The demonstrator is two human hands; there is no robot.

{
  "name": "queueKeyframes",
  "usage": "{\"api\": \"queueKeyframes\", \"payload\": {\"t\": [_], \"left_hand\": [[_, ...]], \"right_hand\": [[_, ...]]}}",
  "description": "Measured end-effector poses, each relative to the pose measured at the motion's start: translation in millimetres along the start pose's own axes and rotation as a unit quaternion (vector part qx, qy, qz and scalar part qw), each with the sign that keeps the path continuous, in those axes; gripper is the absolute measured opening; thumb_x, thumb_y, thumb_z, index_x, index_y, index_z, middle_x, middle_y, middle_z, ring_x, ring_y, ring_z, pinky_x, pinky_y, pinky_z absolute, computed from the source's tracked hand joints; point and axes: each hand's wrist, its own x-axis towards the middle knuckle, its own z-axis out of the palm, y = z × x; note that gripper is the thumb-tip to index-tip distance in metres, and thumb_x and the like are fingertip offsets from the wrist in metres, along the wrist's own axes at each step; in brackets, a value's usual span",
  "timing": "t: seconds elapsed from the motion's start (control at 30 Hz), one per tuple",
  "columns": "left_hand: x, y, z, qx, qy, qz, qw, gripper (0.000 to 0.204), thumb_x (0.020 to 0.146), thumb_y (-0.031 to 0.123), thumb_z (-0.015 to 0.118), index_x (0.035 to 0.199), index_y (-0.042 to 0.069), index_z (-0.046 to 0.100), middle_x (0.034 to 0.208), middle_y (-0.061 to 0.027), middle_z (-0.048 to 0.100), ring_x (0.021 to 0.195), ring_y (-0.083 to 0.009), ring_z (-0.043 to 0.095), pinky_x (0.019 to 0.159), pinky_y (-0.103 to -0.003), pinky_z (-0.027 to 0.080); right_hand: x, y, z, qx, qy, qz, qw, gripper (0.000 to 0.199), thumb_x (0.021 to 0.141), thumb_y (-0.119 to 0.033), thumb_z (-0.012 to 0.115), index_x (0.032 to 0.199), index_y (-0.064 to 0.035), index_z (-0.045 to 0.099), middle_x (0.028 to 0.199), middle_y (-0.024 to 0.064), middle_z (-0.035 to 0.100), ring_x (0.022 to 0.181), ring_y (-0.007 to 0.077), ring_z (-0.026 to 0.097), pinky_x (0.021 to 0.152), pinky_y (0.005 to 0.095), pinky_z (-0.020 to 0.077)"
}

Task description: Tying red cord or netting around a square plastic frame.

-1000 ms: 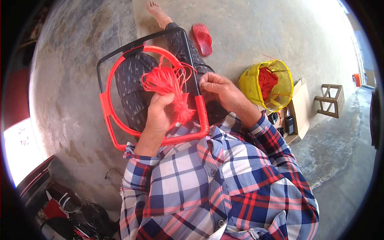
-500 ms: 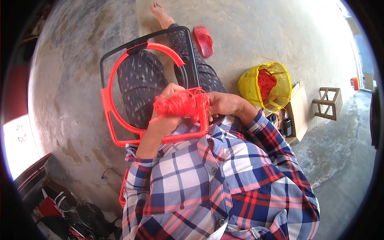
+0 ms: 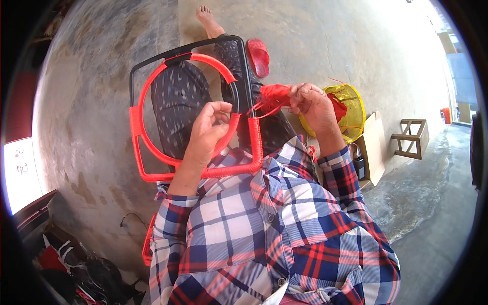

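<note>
One frame lies across the lap, its near side, closest to the plaid shirt, wrapped in red cord and its far side bare black. It seems to rest on the thighs alone, so a sharp pull could tilt or slide it.

Over its right half, the left hand has its fingers loosely curled beside the inner ring; whether they pinch anything, I cannot tell. If they hold nothing, the windings could slacken.

Right of the frame, the right hand grips a cord bundle between thumb and fingers. Strands reach from it to the frame's right bar; loose loops could tangle or catch on the bar, and a weak pinch could drop the bundle.

Farther right, behind that hand, a yellow bucket holds more red cord; a swinging forearm could knock it. A red slipper lies well apart on the far floor.
</note>
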Motion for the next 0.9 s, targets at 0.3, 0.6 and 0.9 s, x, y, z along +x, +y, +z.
{"api": "queueKeyframes", "payload": {"t": [0.3,0.6,0.9], "left_hand": [[0.8,2.8,6.1,0.046,-0.05,-0.032,0.997,0.054,0.083,0.02,0.063,0.128,0.003,0.041,0.113,-0.0115,0.055,0.089,-0.0141,0.058,0.075,-0.026,0.046],[9.9,12.7,5.5,0.006,-0.038,-0.063,0.997,0.056,0.082,0.022,0.065,0.128,0.002,0.039,0.113,-0.0143,0.054,0.083,-0.0147,0.058,0.07,-0.025,0.048],[-12.7,-12.1,-10.1,-0.073,-0.013,-0.017,0.997,0.046,0.084,0.009,0.062,0.125,0.004,0.042,0.109,-0.0074,0.054,0.093,-0.0156,0.058,0.076,-0.032,0.053]], "right_hand": [[3.8,32.1,9.4,-0.146,0.056,0.138,0.978,0.015,0.091,-0.023,0.061,0.086,-0.0084,0.059,0.08,0.0015,0.064,0.071,0.0105,0.061,0.061,0.0237,0.0473],[36.3,28.3,-50.2,-0.094,0.169,0.097,0.976,0.012,0.087,-0.021,0.063,0.085,-0.0104,0.058,0.076,0.0007,0.062,0.062,0.0073,0.054,0.055,0.0218,0.0433],[79.4,93.6,-77.3,-0.256,0.158,0.121,0.946,0.054,0.087,-0.044,0.054,0.128,-0.0089,0.049,0.117,0.0116,0.055,0.107,0.0283,0.052,0.083,0.0467,0.0444]]}}
